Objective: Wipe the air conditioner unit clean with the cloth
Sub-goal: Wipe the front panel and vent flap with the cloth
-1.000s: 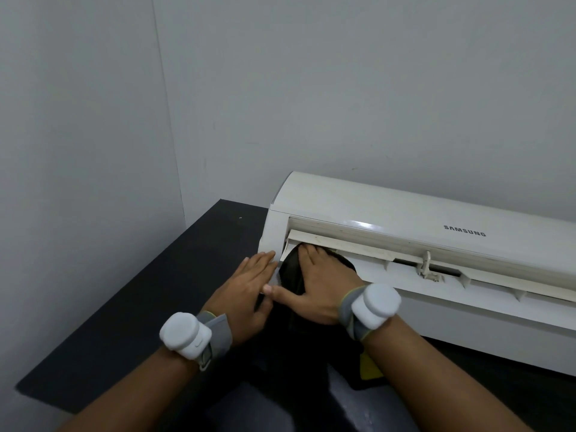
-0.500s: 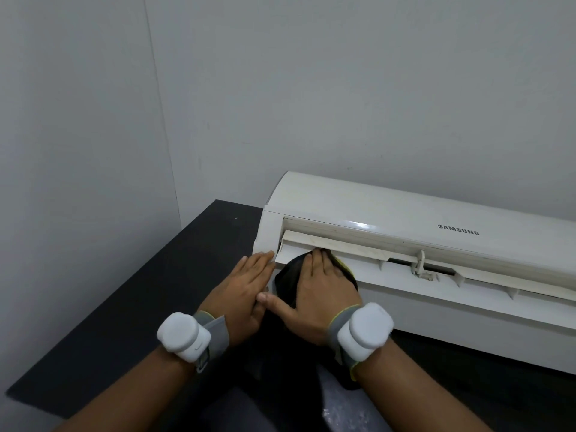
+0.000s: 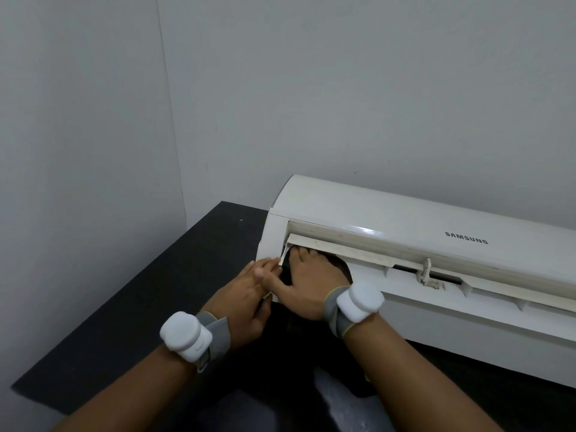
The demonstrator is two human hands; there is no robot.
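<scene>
A white air conditioner unit (image 3: 405,219) lies on a black table (image 3: 174,275) against the wall. My right hand (image 3: 308,285) presses a black cloth (image 3: 338,265) flat against the unit's front, just under the lifted vane at its left end; the fingertips reach under the vane. The cloth hangs down below the hand to the table. My left hand (image 3: 246,294) rests flat against the unit's left front corner, fingers together, touching the right thumb. Whether it pinches the cloth edge is hidden.
Grey walls meet in a corner at the back left, close behind the unit. The table's left edge runs diagonally from the corner toward me. White sensors are strapped to both wrists. A small vane linkage (image 3: 425,271) sticks out mid-front.
My right hand has pushed the cloth left and up toward the vane's left end. My left hand has slid slightly up the unit's corner. The view has shifted a little.
</scene>
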